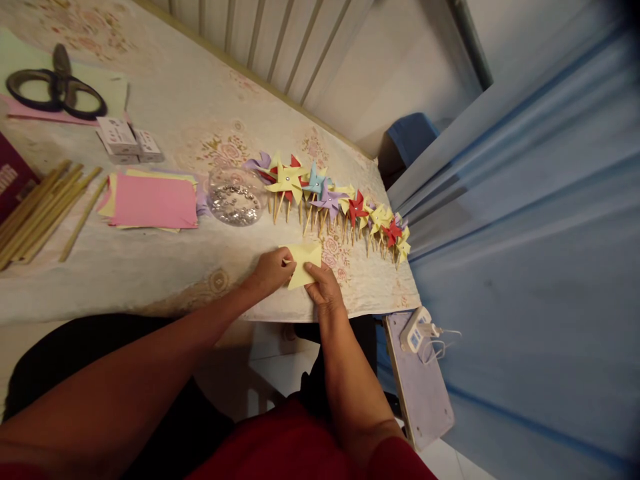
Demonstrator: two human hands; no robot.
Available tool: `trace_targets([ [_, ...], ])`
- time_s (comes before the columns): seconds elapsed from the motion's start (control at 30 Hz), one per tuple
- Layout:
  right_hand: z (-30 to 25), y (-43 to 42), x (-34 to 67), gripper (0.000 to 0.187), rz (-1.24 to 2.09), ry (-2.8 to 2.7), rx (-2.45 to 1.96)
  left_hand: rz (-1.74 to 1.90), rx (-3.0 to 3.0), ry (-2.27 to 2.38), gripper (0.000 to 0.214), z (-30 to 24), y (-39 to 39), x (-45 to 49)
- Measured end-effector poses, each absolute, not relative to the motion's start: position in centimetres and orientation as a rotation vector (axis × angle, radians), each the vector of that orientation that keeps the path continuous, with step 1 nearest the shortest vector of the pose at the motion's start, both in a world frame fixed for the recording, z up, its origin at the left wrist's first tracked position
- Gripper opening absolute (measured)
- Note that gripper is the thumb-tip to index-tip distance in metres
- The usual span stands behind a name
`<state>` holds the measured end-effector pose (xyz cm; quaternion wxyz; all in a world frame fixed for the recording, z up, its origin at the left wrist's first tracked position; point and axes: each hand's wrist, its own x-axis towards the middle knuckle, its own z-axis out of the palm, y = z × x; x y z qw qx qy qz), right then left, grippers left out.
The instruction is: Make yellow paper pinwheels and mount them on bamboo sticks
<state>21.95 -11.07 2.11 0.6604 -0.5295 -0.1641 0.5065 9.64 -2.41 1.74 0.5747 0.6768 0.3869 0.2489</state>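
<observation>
Currently, your left hand (274, 271) is curled tight, its fingers pinching the left side of the yellow paper (306, 256). Your right hand (327, 288) clasps the right side, thumb on top and fingers beneath. You have the paper near the table's (367, 293) front edge, with pinwheels (329, 199) lined up beyond it.

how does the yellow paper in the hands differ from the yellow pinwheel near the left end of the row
The yellow paper is pinched between the left hand and right hand; the yellow pinwheel is held by neither. The paper looks mostly flat, while the pinwheel has pointed, folded blades. Both are pale yellow.
</observation>
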Motion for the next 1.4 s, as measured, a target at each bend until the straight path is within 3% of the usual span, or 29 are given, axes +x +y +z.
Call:
trace_targets([
  [0.97, 1.0, -10.9, 22.2, 0.037, 1.076, -0.44, -1.333, 0.538, 1.707, 0.908, 0.007, 2.2, -2.5, 9.3],
  [1.27, 1.2, -10.5, 21.7, 0.032, 1.021, -0.391, -1.32, 0.663, 1.704, 0.9, 0.006, 1.7, -2.7, 9.2],
  [1.4, 1.4, -10.3, 21.5, 0.03, 0.988, -0.357, -1.27, 0.791, 1.512, 0.894, 0.029, 1.5, -2.9, 9.4],
])
